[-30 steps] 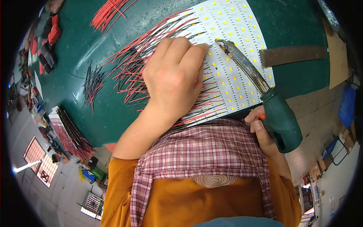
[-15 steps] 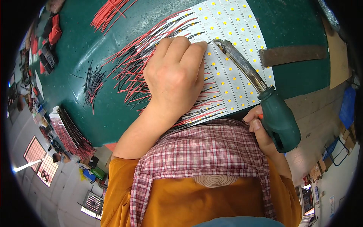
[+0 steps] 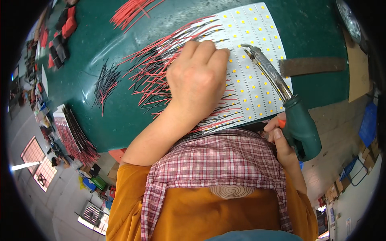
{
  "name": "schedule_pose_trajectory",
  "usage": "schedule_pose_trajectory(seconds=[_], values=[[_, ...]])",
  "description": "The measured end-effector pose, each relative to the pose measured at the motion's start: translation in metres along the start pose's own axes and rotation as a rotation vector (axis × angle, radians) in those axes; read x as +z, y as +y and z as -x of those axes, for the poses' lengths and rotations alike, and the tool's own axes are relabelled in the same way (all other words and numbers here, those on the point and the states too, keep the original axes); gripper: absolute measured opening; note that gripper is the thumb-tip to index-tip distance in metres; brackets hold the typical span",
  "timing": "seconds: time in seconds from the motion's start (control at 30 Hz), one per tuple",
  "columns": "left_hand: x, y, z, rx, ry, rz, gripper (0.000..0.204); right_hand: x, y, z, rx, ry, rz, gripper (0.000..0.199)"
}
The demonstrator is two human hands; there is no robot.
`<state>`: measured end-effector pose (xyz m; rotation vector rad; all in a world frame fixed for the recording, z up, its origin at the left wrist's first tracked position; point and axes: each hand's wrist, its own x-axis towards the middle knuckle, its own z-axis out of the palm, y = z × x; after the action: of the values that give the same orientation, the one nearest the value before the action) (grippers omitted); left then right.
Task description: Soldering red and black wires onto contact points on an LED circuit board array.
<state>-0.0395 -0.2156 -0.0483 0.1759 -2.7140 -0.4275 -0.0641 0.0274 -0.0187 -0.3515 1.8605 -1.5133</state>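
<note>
A white LED circuit board (image 3: 261, 108) with rows of small yellow LEDs lies on the green table. Red and black wires (image 3: 150, 76) fan out from its left side. My left hand (image 3: 199, 78) is closed in a pinch over the board's left part, among the wires; its fingertips and whatever they hold are hidden. My right hand (image 3: 281, 142) is wrapped round the green handle of a soldering gun (image 3: 302, 128), one finger by its orange trigger. The gun's bent metal tip points up and left, just right of my left fingertips, above the board.
A loose pile of black and red wires (image 3: 106, 84) lies left on the table, with a red wire bundle (image 3: 132, 12) at the far side. A wired board stack (image 3: 74, 134) sits at the left edge. A dark flat bar (image 3: 313, 66) lies right of the board.
The whole view has shifted, so the table's things appear farther right. Both hands and the soldering gun keep nearly the same places over the board.
</note>
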Motion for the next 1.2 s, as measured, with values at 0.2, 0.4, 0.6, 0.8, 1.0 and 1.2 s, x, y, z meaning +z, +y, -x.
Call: schedule_pose_trajectory(seconds=[0.2, 0.4, 0.6, 0.8, 1.0, 1.2], values=[[-0.006, 0.007, 0.001, -0.022, -0.029, -0.013, 0.007, 0.008, -0.002, 0.006, -0.015, 0.042, -0.135, 0.019], [-0.031, -0.062, -0.03, -0.132, 0.236, -0.103, 0.025, 0.003, 0.003, 0.005, -0.141, 0.031, -0.139, 0.027], [-0.014, -0.17, -0.062, -0.389, 0.087, -0.329, 0.056, 0.002, 0.023, -0.006, -0.147, 0.059, -0.172, 0.031], [-0.016, -0.168, -0.073, -0.142, 0.029, -0.432, 0.016, 0.001, 0.028, -0.005, -0.094, 0.087, -0.156, 0.031], [-0.023, -0.167, -0.088, -0.199, -0.086, -0.402, 0.016, 0.001, 0.028, -0.008, -0.094, 0.084, -0.167, 0.016], [-0.035, -0.169, -0.09, -0.163, -0.144, -0.508, 0.018, 0.003, 0.025, -0.01, -0.083, 0.083, -0.152, 0.006]])
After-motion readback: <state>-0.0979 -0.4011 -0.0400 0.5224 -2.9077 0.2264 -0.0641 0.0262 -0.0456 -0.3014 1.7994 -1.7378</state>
